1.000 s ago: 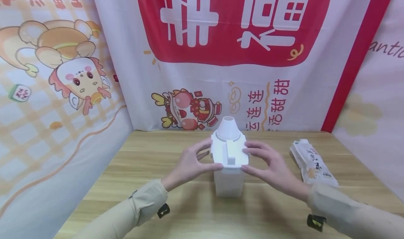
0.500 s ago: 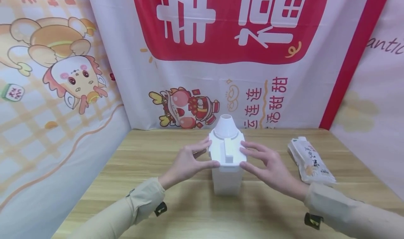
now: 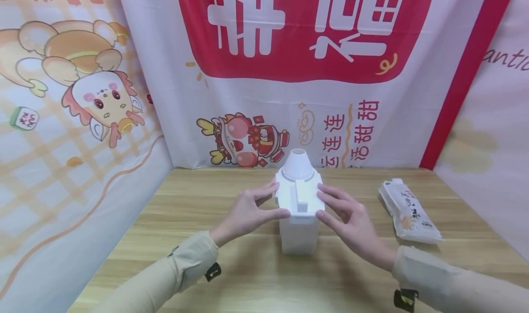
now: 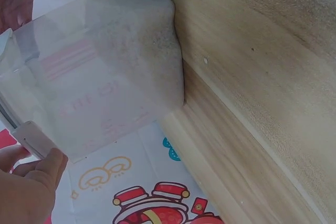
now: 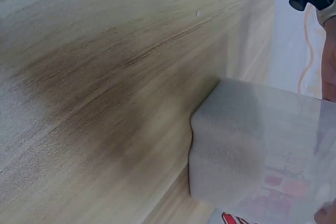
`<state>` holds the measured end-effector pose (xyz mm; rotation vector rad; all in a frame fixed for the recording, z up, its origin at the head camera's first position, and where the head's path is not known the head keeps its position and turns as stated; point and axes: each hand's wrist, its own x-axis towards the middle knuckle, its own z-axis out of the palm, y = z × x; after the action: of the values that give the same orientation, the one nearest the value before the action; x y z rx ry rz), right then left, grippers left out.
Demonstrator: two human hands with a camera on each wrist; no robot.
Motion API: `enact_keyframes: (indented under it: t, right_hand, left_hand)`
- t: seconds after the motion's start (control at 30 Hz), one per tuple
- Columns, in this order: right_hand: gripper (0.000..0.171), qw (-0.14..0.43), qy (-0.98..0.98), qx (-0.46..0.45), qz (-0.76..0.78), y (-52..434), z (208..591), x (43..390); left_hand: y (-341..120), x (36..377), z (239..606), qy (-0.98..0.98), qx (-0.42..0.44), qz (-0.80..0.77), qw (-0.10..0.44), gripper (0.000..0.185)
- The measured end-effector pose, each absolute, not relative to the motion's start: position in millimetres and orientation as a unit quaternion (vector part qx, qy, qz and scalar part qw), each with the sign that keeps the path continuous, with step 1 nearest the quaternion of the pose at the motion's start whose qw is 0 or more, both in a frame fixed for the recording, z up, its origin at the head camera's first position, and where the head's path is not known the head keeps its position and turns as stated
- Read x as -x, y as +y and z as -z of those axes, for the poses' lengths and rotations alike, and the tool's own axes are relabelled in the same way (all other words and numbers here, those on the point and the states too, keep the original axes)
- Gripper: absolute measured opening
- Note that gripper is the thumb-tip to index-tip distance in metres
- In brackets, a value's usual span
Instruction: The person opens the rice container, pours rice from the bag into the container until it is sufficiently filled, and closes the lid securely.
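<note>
Right then, the person stood over a wooden table [image 3: 173, 239] with both hands set against a white container [image 3: 298, 232] that stood upright near the table's middle. The left hand [image 3: 248, 212] pinched the left edge of the container's white lid [image 3: 299, 196], thumb at the near corner and fingers spread along the side. The right hand [image 3: 347, 219] did the same on the right edge, thumb and fingers curled onto the rim. A small white cone-shaped cup [image 3: 297, 165] sat mouth-down on the far end of the lid. From the left wrist view the container's frosted, translucent wall [image 4: 105, 72] showed grain-like contents inside, its base flat on the wood, and a thumb [image 4: 50, 169] pressed on the lid's edge. A sealed printed packet [image 3: 409, 212] lay flat on the table, well apart to the right. Festive red and white banners [image 3: 301, 32] with cartoon figures hung behind and to both sides.
</note>
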<state>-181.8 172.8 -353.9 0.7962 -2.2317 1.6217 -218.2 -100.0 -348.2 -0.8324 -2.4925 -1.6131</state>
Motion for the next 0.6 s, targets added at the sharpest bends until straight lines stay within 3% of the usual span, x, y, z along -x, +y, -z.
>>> enact_keyframes:
  t: [0.6]
  right_hand:
    - [0.044,0.129,-0.796,-0.253,-0.535,175.9,350.1,187.5]
  left_hand:
    - [-98.2,219.6,345.5,-0.830,0.262,0.490,0.036,0.084]
